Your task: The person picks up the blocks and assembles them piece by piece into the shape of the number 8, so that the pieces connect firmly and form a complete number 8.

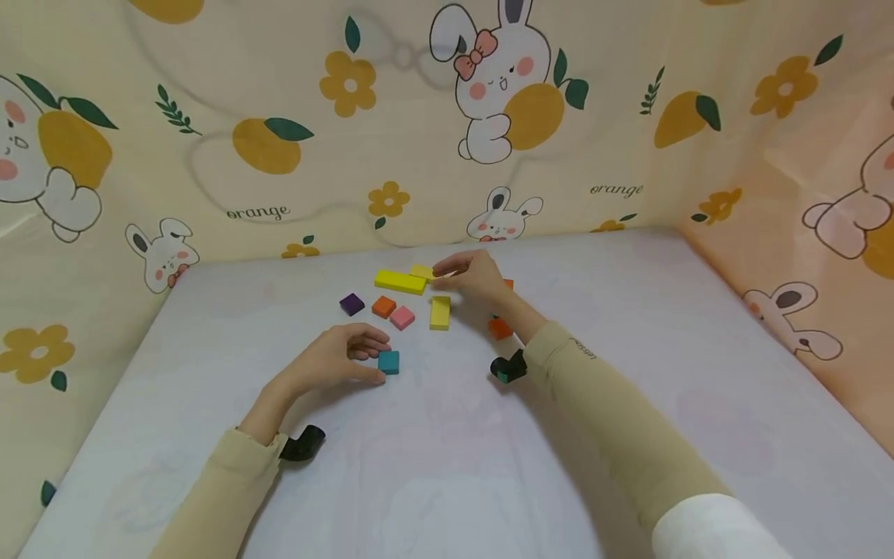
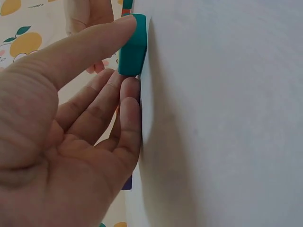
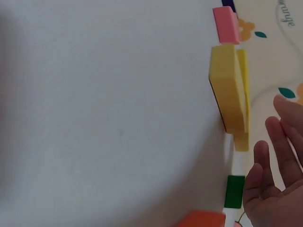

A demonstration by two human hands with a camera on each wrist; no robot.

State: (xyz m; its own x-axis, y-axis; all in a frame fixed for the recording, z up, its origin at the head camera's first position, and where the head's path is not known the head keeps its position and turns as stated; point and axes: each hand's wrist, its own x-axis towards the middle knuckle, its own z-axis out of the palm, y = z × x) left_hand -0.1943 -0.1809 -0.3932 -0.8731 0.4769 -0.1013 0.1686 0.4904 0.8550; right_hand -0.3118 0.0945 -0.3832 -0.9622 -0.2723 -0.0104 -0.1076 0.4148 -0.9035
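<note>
My left hand [image 1: 331, 359] holds a teal block [image 1: 389, 362] by its edges on the white table, the thumb on its near side and the fingertips at its far side. In the left wrist view the thumb tip overlaps one end of the teal block [image 2: 134, 49]. Farther back, my right hand [image 1: 475, 278] reaches to the right end of a pale yellow block [image 1: 422, 271], fingers loosely extended. In front of that lies a long bright yellow block [image 1: 400, 282]. Another yellow block [image 1: 440, 313] lies just nearer than the right hand.
A purple block [image 1: 352, 304], an orange block [image 1: 383, 307] and a pink block [image 1: 402, 317] lie left of centre. Another orange block [image 1: 500, 329] sits beside the right forearm, which partly hides more blocks. A green block [image 3: 234, 191] shows in the right wrist view. Printed cloth walls [image 1: 419, 171] surround the table.
</note>
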